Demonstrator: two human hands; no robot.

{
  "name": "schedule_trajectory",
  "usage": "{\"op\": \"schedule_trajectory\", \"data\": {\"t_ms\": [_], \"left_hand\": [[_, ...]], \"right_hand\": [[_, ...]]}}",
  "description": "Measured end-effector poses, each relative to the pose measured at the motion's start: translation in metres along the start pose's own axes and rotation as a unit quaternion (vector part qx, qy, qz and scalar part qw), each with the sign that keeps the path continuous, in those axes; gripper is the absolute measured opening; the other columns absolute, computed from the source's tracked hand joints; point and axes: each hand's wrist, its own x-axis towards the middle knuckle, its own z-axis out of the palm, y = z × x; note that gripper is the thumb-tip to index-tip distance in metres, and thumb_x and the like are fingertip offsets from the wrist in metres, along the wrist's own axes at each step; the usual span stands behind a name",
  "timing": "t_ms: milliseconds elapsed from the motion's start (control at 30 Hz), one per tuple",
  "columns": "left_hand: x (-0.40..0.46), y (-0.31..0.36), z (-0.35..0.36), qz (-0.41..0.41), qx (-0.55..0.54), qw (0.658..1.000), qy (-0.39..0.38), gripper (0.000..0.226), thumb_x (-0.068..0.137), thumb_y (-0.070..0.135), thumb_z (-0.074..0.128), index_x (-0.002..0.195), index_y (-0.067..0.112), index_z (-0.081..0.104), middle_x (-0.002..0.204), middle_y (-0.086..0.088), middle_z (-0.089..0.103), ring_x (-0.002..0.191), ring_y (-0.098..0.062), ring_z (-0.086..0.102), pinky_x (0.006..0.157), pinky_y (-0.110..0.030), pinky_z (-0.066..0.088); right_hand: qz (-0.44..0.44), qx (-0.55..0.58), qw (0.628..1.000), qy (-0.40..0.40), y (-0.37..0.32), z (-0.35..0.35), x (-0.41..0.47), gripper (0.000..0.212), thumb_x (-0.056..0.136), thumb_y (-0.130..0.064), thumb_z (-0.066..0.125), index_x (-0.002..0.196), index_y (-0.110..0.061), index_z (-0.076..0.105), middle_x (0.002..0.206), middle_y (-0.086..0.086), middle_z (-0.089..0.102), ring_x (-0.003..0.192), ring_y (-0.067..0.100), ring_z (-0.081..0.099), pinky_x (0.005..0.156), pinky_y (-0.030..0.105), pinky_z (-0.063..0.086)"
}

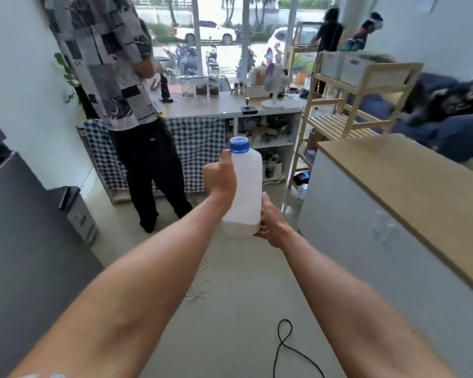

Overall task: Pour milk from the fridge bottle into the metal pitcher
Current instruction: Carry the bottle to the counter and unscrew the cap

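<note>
My right hand [271, 223] cups the base of the milk bottle [243, 186] to take its weight, while my left hand [220, 177] wraps its upper side, keeping it upright, the blue cap [239, 145] on. Further right, a wooden counter [410, 181]. No pitcher in sight.

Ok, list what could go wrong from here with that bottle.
1. The milk bottle is held in mid-air over the floor, left hand on its upper side, right hand under its base; a slip would likely drop it.
2. The black cable loops across the floor ahead, a possible trip hazard.
3. A standing person is close by, so a bump seems possible.
</note>
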Motion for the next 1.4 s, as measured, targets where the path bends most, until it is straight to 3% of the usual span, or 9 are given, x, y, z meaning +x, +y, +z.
{"op": "schedule_trajectory", "data": {"t_ms": [67,200,333,533,667,833,1000,1167,1400], "left_hand": [[-0.017,-0.002,0.039,-0.006,0.004,0.999,-0.044,0.046,0.076,0.051,0.052,0.048,0.016,0.04,0.051,0.0,0.045,0.051,-0.018,0.04,0.062,-0.038,0.036],[-0.059,-0.007,0.119,-0.011,0.003,0.993,-0.116,0.045,0.077,0.051,0.052,0.048,0.017,0.042,0.051,0.0,0.047,0.052,-0.019,0.041,0.061,-0.038,0.036],[-0.11,-0.014,0.2,-0.024,0.016,0.982,-0.186,0.041,0.078,0.054,0.051,0.056,0.019,0.048,0.063,-0.006,0.052,0.064,-0.023,0.048,0.064,-0.037,0.039],[-0.202,-0.031,0.315,-0.045,0.017,0.963,-0.265,0.05,0.071,0.06,0.054,0.047,0.017,0.044,0.058,-0.009,0.046,0.061,-0.024,0.041,0.06,-0.041,0.034],[-0.272,-0.035,0.375,-0.052,0.017,0.947,-0.315,0.049,0.088,0.049,0.054,0.058,0.01,0.048,0.064,-0.012,0.047,0.061,-0.023,0.04,0.058,-0.037,0.034],[-0.343,-0.048,0.433,-0.069,0.01,0.927,-0.368,0.049,0.094,0.04,0.054,0.055,0.013,0.041,0.061,-0.009,0.044,0.06,-0.022,0.036,0.058,-0.035,0.031],[-0.404,-0.055,0.477,-0.072,0.024,0.899,-0.432,0.048,0.095,0.042,0.054,0.058,0.014,0.041,0.066,-0.01,0.045,0.063,-0.022,0.037,0.062,-0.038,0.032],[-0.453,-0.063,0.51,-0.093,0.023,0.865,-0.493,0.042,0.097,0.036,0.056,0.066,0.017,0.036,0.066,-0.006,0.038,0.068,-0.022,0.033,0.065,-0.039,0.029],[-0.49,-0.078,0.548,-0.089,0.044,0.827,-0.554,0.047,0.095,0.036,0.056,0.062,0.018,0.028,0.06,-0.002,0.031,0.055,-0.018,0.026,0.057,-0.034,0.024]], "right_hand": [[0.0,0.027,0.999,0.034,-0.003,-0.039,-0.005,0.062,0.098,-0.072,0.04,0.111,-0.019,0.069,0.111,0.013,0.074,0.101,0.034,0.073,0.092,0.051,0.06],[-0.001,0.073,0.992,0.101,-0.006,-0.123,-0.016,0.054,0.099,-0.069,0.043,0.106,-0.021,0.068,0.095,0.005,0.071,0.086,0.026,0.069,0.084,0.043,0.061],[-0.006,0.088,0.985,0.147,-0.004,-0.215,-0.03,0.062,0.095,-0.073,0.043,0.116,-0.019,0.066,0.104,0.008,0.071,0.095,0.029,0.07,0.089,0.047,0.061],[0.001,0.126,0.967,0.221,0.007,-0.358,-0.06,0.062,0.083,-0.079,0.053,0.111,-0.025,0.068,0.109,0.007,0.074,0.098,0.032,0.073,0.086,0.053,0.062],[-0.013,0.139,0.956,0.257,0.019,-0.441,-0.094,0.051,0.088,-0.07,0.05,0.107,-0.026,0.069,0.11,0.004,0.073,0.098,0.029,0.072,0.088,0.05,0.062],[-0.011,0.183,0.932,0.313,0.044,-0.529,-0.123,0.06,0.085,-0.071,0.056,0.113,-0.02,0.074,0.109,0.005,0.078,0.097,0.03,0.075,0.089,0.048,0.061],[-0.012,0.211,0.911,0.354,0.061,-0.583,-0.161,0.048,0.096,-0.061,0.05,0.105,-0.019,0.071,0.101,0.007,0.075,0.085,0.03,0.072,0.065,0.034,0.059],[0.003,0.242,0.883,0.403,0.082,-0.623,-0.181,0.056,0.094,-0.069,0.048,0.111,-0.019,0.067,0.107,0.01,0.073,0.097,0.034,0.071,0.083,0.045,0.063],[0.0,0.295,0.847,0.442,0.097,-0.658,-0.194,0.057,0.097,-0.067,0.045,0.117,-0.018,0.064,0.104,0.01,0.073,0.097,0.031,0.07,0.086,0.046,0.061]]}}
